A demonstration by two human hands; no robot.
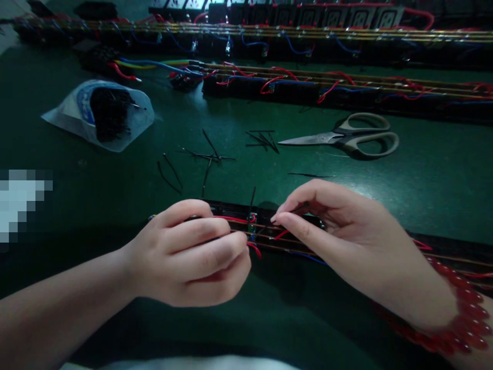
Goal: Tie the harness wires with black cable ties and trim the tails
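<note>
A long black power strip (442,244) lies open across the bench under both hands, its brass rails and red and blue wires exposed. My left hand (196,257) is closed over its left part, fingers curled round it and the fingertips hidden. Just right of those fingers, a thin black cable tie (252,199) sticks up from the wires. My right hand (327,221) pinches a thin dark piece, apparently a black cable tie (272,221), between thumb and forefinger above the rails. A red bead bracelet (458,303) circles the right wrist.
Scissors (339,137) lie beyond my right hand. Loose black cable ties (210,155) are scattered on the green bench (185,113). A clear plastic bag (134,123) holds more dark ties at the left. Two more wired strips (292,77) stretch across the back.
</note>
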